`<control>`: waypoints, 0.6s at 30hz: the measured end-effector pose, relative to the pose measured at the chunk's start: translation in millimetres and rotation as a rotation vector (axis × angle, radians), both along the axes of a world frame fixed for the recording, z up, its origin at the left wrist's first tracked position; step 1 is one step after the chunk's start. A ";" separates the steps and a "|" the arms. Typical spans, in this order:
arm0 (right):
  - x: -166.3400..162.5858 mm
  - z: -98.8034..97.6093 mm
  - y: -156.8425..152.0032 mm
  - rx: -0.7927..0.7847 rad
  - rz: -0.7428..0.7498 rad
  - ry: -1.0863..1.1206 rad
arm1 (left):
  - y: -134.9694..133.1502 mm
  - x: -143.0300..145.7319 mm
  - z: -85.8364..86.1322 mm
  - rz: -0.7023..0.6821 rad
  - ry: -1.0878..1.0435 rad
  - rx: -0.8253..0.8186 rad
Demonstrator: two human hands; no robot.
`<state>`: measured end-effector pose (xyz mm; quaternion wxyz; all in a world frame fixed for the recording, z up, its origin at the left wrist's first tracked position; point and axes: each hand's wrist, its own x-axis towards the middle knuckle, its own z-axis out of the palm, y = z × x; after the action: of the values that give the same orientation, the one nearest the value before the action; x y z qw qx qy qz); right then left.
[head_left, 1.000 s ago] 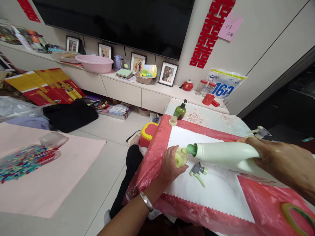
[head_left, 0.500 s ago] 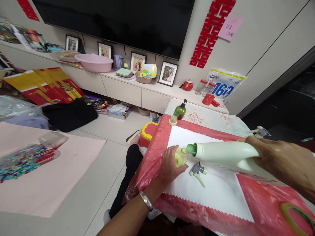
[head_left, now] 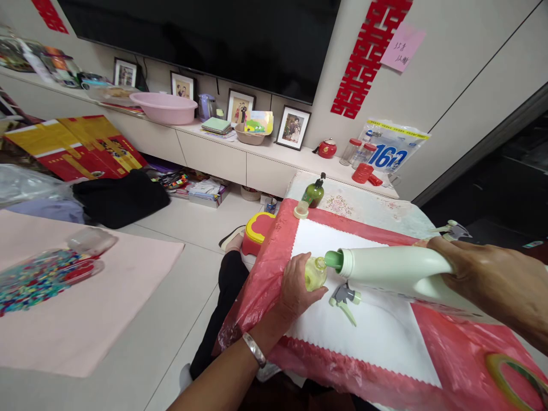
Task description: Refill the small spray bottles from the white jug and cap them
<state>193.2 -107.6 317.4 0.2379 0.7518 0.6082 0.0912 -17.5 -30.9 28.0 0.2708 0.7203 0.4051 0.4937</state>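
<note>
My left hand (head_left: 296, 285) is wrapped round a small clear yellow-green bottle (head_left: 315, 273) whose neck is uncapped. A large pale green detergent jug (head_left: 391, 264) lies tilted almost level in my right hand (head_left: 475, 277), which grips its handle. The jug's green spout (head_left: 333, 260) meets the small bottle's mouth; whether liquid is flowing I cannot make out. Just below the spout, a grey and green spray trigger head (head_left: 345, 297) rests on a white scallop-edged sheet (head_left: 372, 348). A translucent cap (head_left: 301, 210) stands beyond the small bottle.
Red plastic film (head_left: 274, 274) covers the table under the sheet. A green pump bottle (head_left: 314, 193) stands at the far edge, and a roll of tape (head_left: 511, 379) lies at the near right. Left are a yellow-red stool (head_left: 257, 231) and a pink-covered surface (head_left: 124, 297) with colourful small pieces.
</note>
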 end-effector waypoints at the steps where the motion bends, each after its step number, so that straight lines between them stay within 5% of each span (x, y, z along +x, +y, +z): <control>1: -2.1 1.1 0.3 -0.005 -0.003 -0.004 | -0.1 0.1 -0.3 0.001 0.002 -0.005; 18: 1.7 -1.0 0.3 0.030 0.023 0.003 | -0.4 0.7 -0.4 0.008 -0.010 -0.016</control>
<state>194.9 -107.3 316.4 0.2246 0.7483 0.6159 0.1018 -16.9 -31.3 27.6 0.2766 0.7139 0.4105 0.4953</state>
